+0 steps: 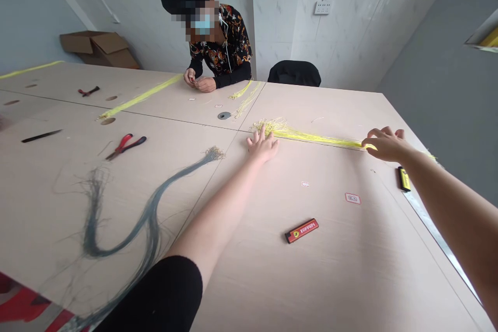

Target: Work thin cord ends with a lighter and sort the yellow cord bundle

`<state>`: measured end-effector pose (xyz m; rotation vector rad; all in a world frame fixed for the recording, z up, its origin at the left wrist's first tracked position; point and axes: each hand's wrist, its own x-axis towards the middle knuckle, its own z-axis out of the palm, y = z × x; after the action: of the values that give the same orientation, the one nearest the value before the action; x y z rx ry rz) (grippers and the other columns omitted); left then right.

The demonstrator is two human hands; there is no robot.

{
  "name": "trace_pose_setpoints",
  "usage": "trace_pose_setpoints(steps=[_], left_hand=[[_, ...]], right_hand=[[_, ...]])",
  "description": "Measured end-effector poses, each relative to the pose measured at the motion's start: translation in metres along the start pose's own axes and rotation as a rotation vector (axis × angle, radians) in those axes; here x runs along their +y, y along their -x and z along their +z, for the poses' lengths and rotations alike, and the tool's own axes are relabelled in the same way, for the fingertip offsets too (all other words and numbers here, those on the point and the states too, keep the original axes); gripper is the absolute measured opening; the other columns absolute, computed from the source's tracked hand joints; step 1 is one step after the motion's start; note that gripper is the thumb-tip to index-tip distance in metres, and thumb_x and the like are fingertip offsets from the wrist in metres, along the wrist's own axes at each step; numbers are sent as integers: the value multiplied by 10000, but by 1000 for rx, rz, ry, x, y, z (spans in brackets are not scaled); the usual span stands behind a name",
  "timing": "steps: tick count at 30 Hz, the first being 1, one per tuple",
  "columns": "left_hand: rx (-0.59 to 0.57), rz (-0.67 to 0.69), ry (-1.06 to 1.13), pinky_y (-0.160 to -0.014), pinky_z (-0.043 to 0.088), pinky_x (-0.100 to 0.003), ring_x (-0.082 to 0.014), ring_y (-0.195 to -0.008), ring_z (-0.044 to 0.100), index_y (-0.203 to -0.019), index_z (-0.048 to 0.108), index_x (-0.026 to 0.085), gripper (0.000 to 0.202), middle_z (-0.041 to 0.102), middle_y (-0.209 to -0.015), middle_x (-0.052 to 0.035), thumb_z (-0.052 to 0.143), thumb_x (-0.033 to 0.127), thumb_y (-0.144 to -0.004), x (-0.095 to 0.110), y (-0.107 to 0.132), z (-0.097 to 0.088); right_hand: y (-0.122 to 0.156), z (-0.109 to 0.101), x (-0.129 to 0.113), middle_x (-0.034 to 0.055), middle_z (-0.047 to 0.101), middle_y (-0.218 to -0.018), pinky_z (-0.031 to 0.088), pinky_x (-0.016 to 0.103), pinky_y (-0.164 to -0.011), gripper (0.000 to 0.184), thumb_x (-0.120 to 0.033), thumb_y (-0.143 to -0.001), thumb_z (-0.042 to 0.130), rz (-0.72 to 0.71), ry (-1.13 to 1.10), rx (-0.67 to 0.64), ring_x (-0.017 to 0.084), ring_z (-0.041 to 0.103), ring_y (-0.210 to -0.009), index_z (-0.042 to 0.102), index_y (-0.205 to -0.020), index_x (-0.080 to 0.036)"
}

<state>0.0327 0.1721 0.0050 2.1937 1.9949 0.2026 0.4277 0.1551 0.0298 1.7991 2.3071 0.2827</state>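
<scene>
A long bundle of yellow wires [319, 138] lies across the far part of the table. My left hand [262, 145] rests flat with fingers spread at the frayed left end of the bundle. Farther right, my right hand [385, 143] sits over the bundle with its fingers curled around the strands. A red lighter [302, 230] lies on the table nearer to me, between my arms.
A grey wire bundle [148, 212] curves over the left of the table. Red-handled pliers [126, 146] and a black tool [41, 136] lie beyond it. A black-and-yellow lighter [403, 178] is by the right edge. A person [218, 46] sits opposite with more yellow wires [140, 97].
</scene>
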Motion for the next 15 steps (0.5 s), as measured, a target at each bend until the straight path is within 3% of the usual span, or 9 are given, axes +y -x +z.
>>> trace_pose_setpoints(steps=[3,9,15], left_hand=[[-2,0,6,-1121,238,-568,-331,-1444,177,-1452,369,310,602,36,-1627,16,182,523,-921,0,0,0],[-1,1,-6,-1118,243,-575,-332,-1444,184,-1460,358,308,606,48,-1626,5,173,520,-924,0,0,-1],[-19,-10,-3,-1131,221,-577,-336,-1453,167,-1470,341,305,618,56,-1626,-4,166,530,-922,-1,-1,0]], right_hand=[[2,-1,1,169,568,-1108,345,542,-769,298,-315,-797,449,51,-7,10,358,440,-1016,725,-894,-260],[8,-10,3,205,580,-1089,317,548,-727,251,-252,-756,502,197,7,-93,369,423,-1013,747,-805,-258],[14,-8,18,220,604,-1002,303,527,-639,229,-263,-698,508,300,16,-85,346,434,-929,736,-687,-245]])
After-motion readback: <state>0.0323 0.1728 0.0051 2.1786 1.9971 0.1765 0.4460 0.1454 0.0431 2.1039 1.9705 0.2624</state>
